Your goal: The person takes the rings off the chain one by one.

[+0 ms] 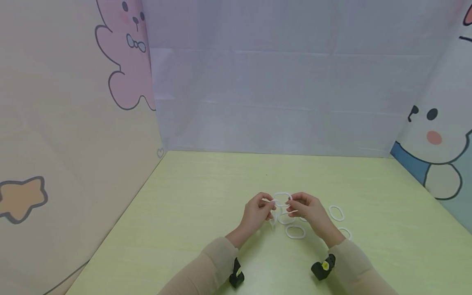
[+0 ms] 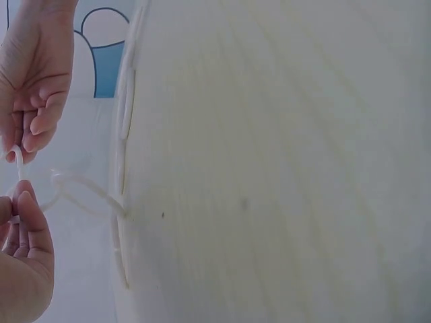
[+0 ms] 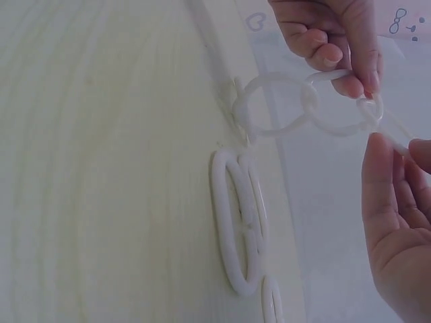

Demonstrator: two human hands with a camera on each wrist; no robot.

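My left hand (image 1: 255, 213) pinches a white oval plastic link between thumb and fingertips. Opposite it, close by, my right hand (image 1: 311, 211) pinches a white link too, and an oval link (image 1: 282, 193) spans the space between both sets of fingertips. Joined links (image 3: 275, 133) hang in a short chain from the left fingers down to the tabletop in the right wrist view. Fingers partly cover where the held links meet, so I cannot tell whether they are hooked together. Beneath the hands lies a loose link (image 1: 295, 238) on the table.
Right of the hands lie more loose links, one oval (image 1: 343, 214) and another (image 1: 345, 228) partly behind the right wrist. The pale yellow table (image 1: 206, 176) meets cartoon-printed side sheets and a plain back sheet (image 1: 276, 82). Each wrist wears a black device (image 1: 321, 270).
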